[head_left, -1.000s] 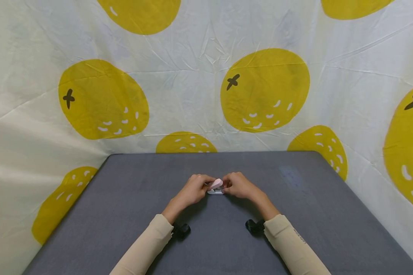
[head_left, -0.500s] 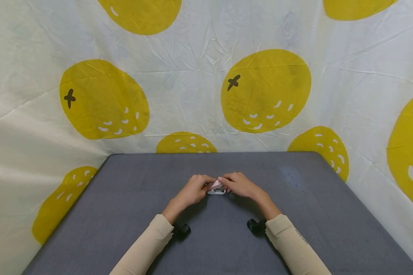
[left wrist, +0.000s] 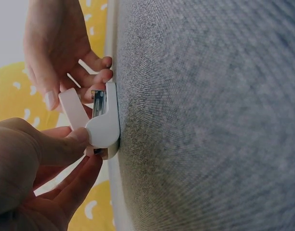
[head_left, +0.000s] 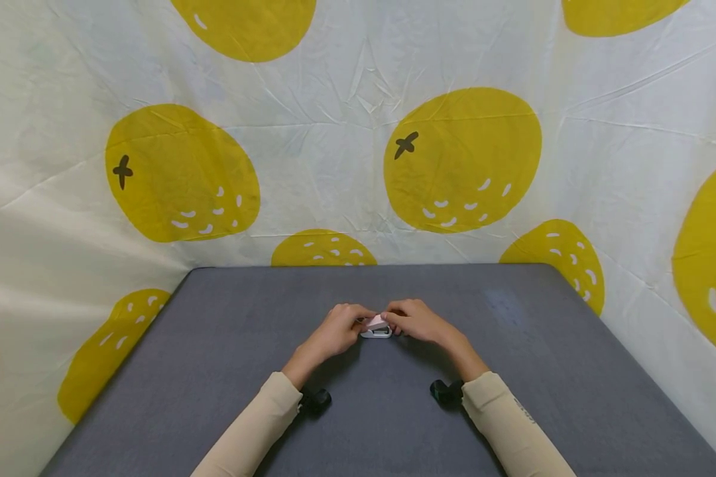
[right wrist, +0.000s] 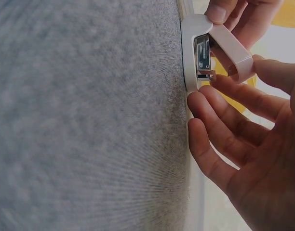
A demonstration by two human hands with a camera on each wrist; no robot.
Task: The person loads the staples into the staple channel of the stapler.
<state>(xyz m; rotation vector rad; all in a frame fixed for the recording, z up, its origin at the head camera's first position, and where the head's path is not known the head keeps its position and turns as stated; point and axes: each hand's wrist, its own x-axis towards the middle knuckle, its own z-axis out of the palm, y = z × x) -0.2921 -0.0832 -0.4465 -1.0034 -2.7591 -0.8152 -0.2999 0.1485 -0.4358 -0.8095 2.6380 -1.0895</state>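
A small stapler with a white base and a pink lid sits on the grey table between both hands. Its lid is raised at an angle, and the metal staple magazine shows beneath it in the right wrist view. My left hand pinches the hinge end, thumb on the round white side of the base. At the other end, my right hand has its thumb on the tip of the lid and its index finger by the magazine's front. The remaining right fingers curl beside the base's front end.
The grey cloth-covered table reaches back to a white curtain printed with yellow fruit. Black wrist cameras hang under both beige sleeves, close above the table.
My right thumb has come onto the lid's tip, and the lid has tipped down lower toward the base. The left hand keeps its hold at the hinge end.
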